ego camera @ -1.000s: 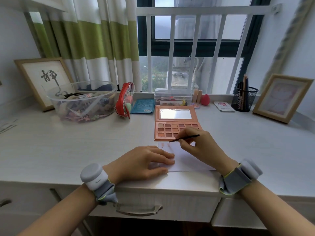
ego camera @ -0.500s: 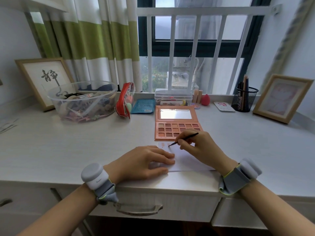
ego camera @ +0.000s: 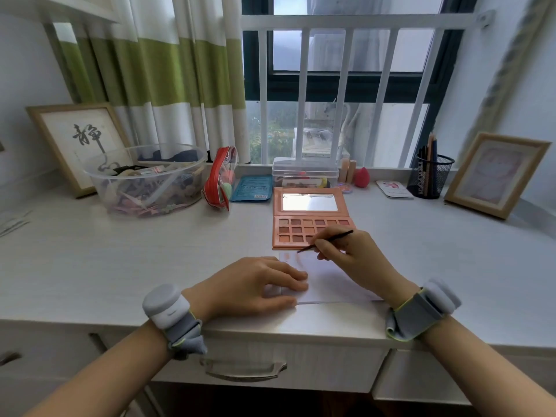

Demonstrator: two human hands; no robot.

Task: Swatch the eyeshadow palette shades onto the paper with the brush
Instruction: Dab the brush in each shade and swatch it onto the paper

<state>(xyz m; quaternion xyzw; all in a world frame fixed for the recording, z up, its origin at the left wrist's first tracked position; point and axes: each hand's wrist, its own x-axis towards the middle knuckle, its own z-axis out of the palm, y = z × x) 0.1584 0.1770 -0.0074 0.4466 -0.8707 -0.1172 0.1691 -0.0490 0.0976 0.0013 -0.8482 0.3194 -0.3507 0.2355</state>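
Note:
An open peach eyeshadow palette (ego camera: 296, 230) with a mirror in its lid lies flat on the white desk, just beyond a white sheet of paper (ego camera: 331, 284). Faint pinkish swatches mark the paper's top left corner. My right hand (ego camera: 352, 254) pinches a thin black brush (ego camera: 326, 240), whose tip touches the paper's upper edge near the swatches. My left hand (ego camera: 255, 285) lies flat, fingers pressing down the paper's left side. My right hand covers the palette's lower right pans.
A clear bowl of small items (ego camera: 147, 182) and a red pouch (ego camera: 221, 179) stand at the back left. A clear box (ego camera: 304, 173), pink sponge (ego camera: 361, 176), mesh pencil cup (ego camera: 430, 176) and two picture frames (ego camera: 496, 174) line the back. The desk's front edge (ego camera: 270, 329) runs under my wrists.
The brush tip has dipped from the palette's lower edge down to the paper's top corner, the handle tilting up. My left hand has stayed flat on the paper.

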